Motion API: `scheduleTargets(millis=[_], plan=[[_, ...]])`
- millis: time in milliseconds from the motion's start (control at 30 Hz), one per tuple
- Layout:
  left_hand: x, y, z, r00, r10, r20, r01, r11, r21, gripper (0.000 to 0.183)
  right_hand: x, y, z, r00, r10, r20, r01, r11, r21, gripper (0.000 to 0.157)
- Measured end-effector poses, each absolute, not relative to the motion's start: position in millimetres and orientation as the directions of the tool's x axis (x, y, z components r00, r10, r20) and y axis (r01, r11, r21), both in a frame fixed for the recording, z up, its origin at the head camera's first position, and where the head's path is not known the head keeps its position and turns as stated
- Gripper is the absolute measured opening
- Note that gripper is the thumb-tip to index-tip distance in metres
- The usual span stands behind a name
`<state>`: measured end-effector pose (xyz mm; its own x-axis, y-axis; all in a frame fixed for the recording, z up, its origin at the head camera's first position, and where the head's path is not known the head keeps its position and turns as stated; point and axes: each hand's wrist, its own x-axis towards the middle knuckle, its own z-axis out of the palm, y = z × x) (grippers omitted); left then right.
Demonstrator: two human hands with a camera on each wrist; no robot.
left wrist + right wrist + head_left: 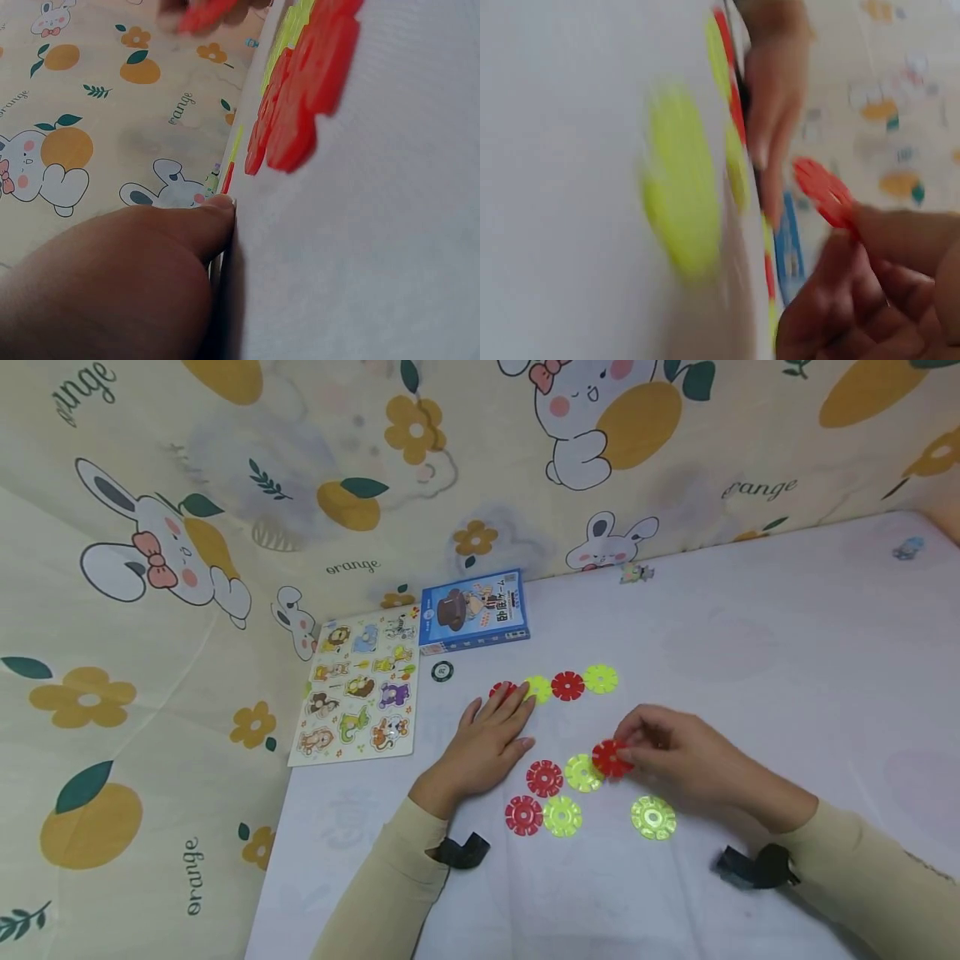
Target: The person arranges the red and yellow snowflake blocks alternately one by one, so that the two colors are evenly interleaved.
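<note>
My right hand (678, 756) pinches a red snowflake disc (609, 758) between thumb and fingers, raised over the table. In the head view this disc overlaps the edge of a yellow-green disc (582, 774), which has a red disc (543, 778) to its left. Fingers spread, my left hand (483, 747) rests on the table, its fingertips partly covering a red disc (501, 690) at the left end of the far row. Nearer me, another red disc (523, 816) sits beside a yellow-green one (562, 817). A lone yellow-green disc (653, 817) lies below my right hand.
The far row continues with alternating yellow-green and red discs (567, 686). Behind it stand a blue game box (472, 610), a small black round chip (442, 672) and an animal picture board (356, 689). A printed cloth (285, 552) hangs at the back and left.
</note>
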<state>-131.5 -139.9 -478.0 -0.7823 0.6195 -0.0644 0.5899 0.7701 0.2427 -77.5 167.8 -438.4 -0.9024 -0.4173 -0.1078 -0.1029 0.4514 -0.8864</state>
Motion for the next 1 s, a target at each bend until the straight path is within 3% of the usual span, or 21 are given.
scheduleTargets(millis=[200,367,533,700,1000], plan=[[-131.8,-140.0,-479.2,-0.781,0.623,-0.048,0.593,0.763,0.259,0.063,-125.0,201.9,-451.3,-0.982,-0.147,-0.119,0.024,0.526,-0.850,0.029],[-130.4,-139.9,-477.9,-0.782,0.621,-0.053,0.589,0.764,0.264,0.063,-140.8,220.6,-462.0,-0.995,-0.075,-0.068,0.011,0.592,-0.806,0.039],[-130.3,-139.7,-476.5,-0.784,0.619,-0.049,0.588,0.765,0.262,0.063,-134.0,218.8,-458.0,-0.985,-0.171,0.038,-0.157,0.765,-0.624,0.045],[-131.7,-139.1,-478.0,-0.781,0.622,-0.053,0.593,0.766,0.249,0.064,-124.6,218.5,-455.0,-0.925,-0.379,-0.001,-0.350,0.857,-0.379,0.066],[-131.5,-140.3,-478.7,-0.779,0.626,-0.041,0.598,0.760,0.252,0.064,-125.2,204.6,-460.4,-0.927,-0.375,-0.019,-0.343,0.866,-0.364,0.084]])
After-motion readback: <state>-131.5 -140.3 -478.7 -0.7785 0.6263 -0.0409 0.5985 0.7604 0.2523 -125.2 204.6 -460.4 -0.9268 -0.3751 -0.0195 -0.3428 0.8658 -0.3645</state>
